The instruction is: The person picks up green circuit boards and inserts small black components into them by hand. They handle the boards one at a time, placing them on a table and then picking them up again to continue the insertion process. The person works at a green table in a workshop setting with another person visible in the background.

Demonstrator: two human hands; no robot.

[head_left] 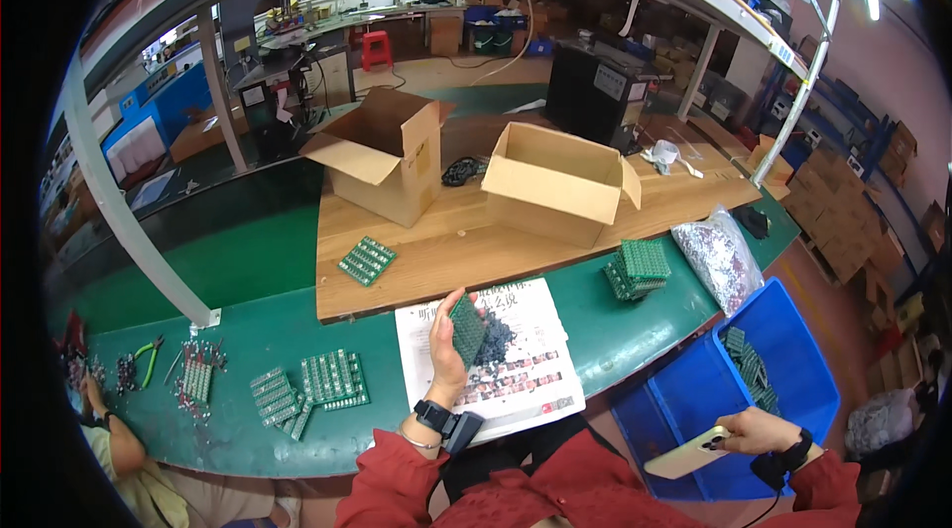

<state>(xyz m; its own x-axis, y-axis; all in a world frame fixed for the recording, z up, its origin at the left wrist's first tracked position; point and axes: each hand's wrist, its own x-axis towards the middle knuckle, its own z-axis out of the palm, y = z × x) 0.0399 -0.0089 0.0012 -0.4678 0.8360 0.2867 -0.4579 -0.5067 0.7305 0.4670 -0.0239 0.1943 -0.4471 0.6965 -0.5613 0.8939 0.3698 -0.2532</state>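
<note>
So the left hand (446, 338) is raised over the printed sheet (496, 354) on the green table (258, 330), fingers closed around a small green circuit board (467, 330) held up on edge. Under it sits a pile of tiny dark parts (501, 342). My guess: tip that board carelessly and the bits scatter. The right hand (756, 429) is low by the blue bin (694, 379), gripping a phone (689, 453), so attention looks split.

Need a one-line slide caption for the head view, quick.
Left hand lifts a green circuit board over a printed sheet; right hand holds a phone.
</note>
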